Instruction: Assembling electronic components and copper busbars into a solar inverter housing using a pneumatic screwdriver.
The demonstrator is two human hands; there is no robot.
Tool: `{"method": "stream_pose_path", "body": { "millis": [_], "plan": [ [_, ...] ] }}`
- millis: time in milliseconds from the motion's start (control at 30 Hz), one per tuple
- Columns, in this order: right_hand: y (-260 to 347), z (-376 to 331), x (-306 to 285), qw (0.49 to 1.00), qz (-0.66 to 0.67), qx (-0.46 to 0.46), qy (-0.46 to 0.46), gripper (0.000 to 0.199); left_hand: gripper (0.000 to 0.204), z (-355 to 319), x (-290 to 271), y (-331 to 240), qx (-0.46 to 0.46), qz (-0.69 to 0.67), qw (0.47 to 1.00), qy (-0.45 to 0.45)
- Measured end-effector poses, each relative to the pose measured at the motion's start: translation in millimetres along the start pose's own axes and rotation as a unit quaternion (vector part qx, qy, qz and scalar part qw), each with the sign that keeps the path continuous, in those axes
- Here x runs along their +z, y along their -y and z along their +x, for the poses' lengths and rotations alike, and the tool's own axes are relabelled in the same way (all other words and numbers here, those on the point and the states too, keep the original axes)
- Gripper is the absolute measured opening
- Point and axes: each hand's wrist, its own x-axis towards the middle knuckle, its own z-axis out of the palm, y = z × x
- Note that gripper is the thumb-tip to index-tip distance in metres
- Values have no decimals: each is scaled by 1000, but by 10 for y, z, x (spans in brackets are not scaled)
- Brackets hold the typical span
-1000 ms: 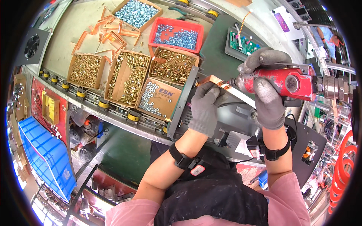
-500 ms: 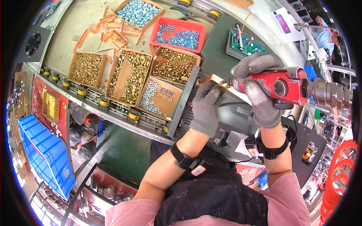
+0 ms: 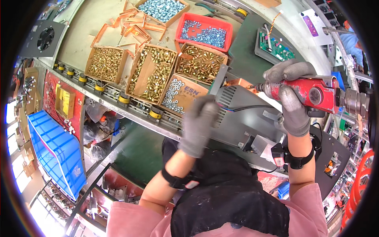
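My right hand [image 3: 293, 100], in a grey glove, is wrapped round a red power driver [image 3: 306, 89] that lies level and points left. The driver's tip is at a bent copper strip [image 3: 239, 82] on the dark metal chassis [image 3: 244, 103]; whether they touch I cannot tell. My left hand [image 3: 200, 125], also gloved and smeared by motion, is over the chassis's left edge, beside a cardboard box of silver nuts [image 3: 173, 94]. Its fingers are too blurred to show a hold. A dark cable [image 3: 248, 107] runs across the chassis.
Boxes of brass fasteners [image 3: 104, 63] and a red bin [image 3: 228, 38] of small silver parts stand at the far left, near loose copper strips [image 3: 138, 33]. A green circuit board [image 3: 276, 45] lies far right. Roller rails [image 3: 124, 98] edge the bench; a red coiled hose [image 3: 357, 185] hangs right.
My left hand has left the copper strip and moved left and nearer to me, toward the box of nuts. My right hand still grips the driver. The whole view has shifted somewhat.
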Motion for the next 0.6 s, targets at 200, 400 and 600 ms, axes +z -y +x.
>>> {"method": "stream_pose_path", "body": {
  "millis": [200, 400, 600],
  "plan": [
    [74, -7, 63, 1000, -17, 12, -1, 26, 22, 712, -766, 516, 123, 489, 863, -34],
    [44, -3, 38, 1000, 5, 2, 8, 26, 20, 1045, -670, 752, 126, 724, 665, 132],
    [216, -24, -34, 999, 4, -10, -31, 39, 15, 928, -661, 493, 39, 676, 730, 89]
  ]
}}
